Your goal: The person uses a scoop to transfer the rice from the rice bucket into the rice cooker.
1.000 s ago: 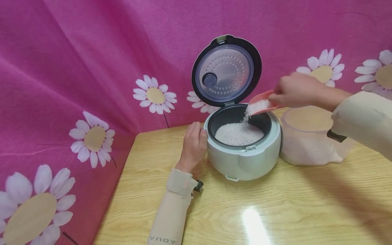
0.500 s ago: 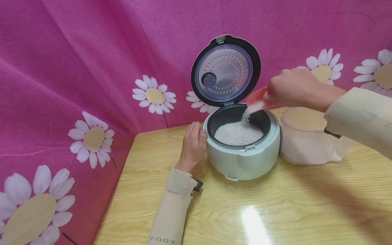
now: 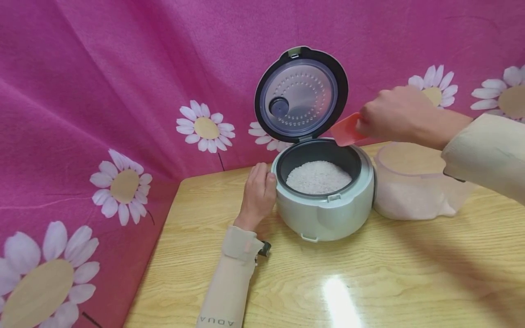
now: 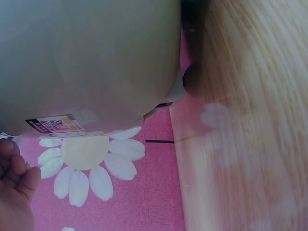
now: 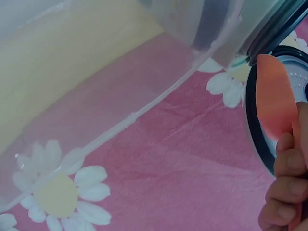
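Observation:
In the head view a white rice cooker [image 3: 324, 218] stands on the table, its lid [image 3: 303, 100] raised. A mound of uncooked rice [image 3: 319, 178] lies in its dark inner pot [image 3: 301, 153]. My right hand [image 3: 393, 114] grips a coral rice scoop [image 3: 346, 130] above the pot's right back rim, the scoop tipped with its underside showing. In the right wrist view, curled fingers [image 5: 291, 178] wrap the scoop's handle. With bent fingers, my left hand [image 3: 259, 193] holds the cooker's left side near the rim. The left wrist view shows its fingertips [image 4: 18, 163] by the cooker wall.
A translucent plastic tub [image 3: 418, 193] stands against the cooker's right side, under my right forearm. Behind everything hangs a magenta cloth [image 3: 197, 59] printed with daisies. The wooden table [image 3: 389, 278] extends toward me, its left edge showing.
Rice pouring from the scoop has stopped, and the scoop has turned over further. My right hand has risen slightly. The left hand has stayed at the cooker.

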`<state>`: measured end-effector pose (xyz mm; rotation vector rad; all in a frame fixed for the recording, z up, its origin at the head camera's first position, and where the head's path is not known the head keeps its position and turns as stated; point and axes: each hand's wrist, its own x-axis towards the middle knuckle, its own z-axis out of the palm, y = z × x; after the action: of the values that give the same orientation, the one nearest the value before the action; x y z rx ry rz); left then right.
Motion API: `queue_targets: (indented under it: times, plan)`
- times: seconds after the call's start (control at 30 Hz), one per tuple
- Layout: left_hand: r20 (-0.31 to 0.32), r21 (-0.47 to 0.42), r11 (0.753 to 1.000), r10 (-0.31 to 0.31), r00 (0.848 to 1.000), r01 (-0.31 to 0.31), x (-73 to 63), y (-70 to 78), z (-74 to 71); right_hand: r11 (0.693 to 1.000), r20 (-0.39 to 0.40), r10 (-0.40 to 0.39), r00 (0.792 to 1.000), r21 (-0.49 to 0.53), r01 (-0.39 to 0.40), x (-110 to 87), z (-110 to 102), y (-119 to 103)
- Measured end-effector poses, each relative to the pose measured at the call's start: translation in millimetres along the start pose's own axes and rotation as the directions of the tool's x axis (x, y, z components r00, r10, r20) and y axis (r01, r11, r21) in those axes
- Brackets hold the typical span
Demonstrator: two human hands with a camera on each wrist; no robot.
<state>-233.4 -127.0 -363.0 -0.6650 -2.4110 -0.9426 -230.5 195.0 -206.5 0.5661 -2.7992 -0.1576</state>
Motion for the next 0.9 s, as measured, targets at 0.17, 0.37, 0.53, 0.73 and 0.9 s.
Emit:
queue_targets:
  times: [0.17,0.37,0.53,0.73,0.9]
  plan:
    - [-0.008,0.005,1.000,0.017,1.000,-0.017,0.4,-1.5,0.7,1.000,0.007,0.013,1.000,-0.007,-0.013,-8.7,-3,13]
    - [-0.011,0.011,1.000,0.022,1.000,-0.022,0.0,-2.9,1.0,0.998,0.077,0.056,0.995,-0.043,-0.052,-21.8,-6,36]
    - [0.000,0.001,1.000,0.003,1.000,-0.003,-1.1,-2.4,0.2,0.994,0.206,0.094,0.974,-0.068,-0.081,-32.5,-8,55]
    - [-0.006,0.003,1.000,0.008,1.000,-0.008,-1.2,-4.0,0.2,0.992,0.268,0.121,0.956,-0.067,-0.107,-49.3,-4,77]
    - [-0.021,0.002,1.000,0.011,1.000,-0.011,-0.9,-6.6,0.4,0.995,0.342,0.091,0.935,-0.067,-0.072,-59.9,8,91]
